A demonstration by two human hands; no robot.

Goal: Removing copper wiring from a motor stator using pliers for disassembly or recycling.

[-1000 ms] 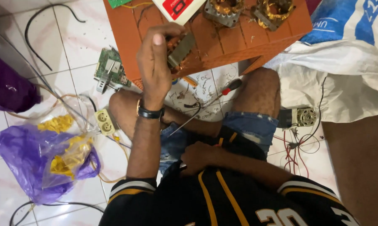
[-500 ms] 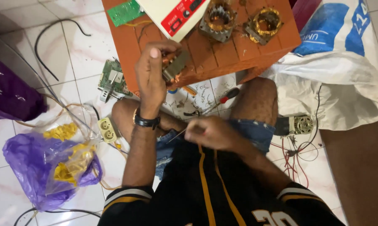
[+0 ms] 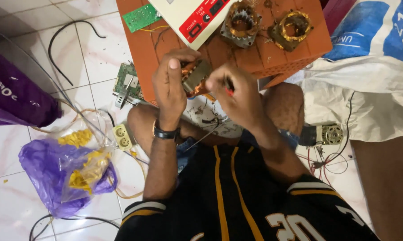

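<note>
Holding the copper-wound coil [image 3: 196, 76] in our left hand [image 3: 171, 85], grip pinched around it, above the orange tabletop [image 3: 143, 53]. Right hand [image 3: 235, 91] beside it pinches a red-handled tool [image 3: 228, 87]; we'd best brace the coil steady.

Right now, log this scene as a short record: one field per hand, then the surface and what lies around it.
left hand: grips a small motor stator with copper windings
right hand: holds a red-handled tool at the stator
surface: orange table, with a white and red box and two more wound stators
floor, left: green circuit board, purple plastic bag, power socket
floor, right: small motor with wires
</note>
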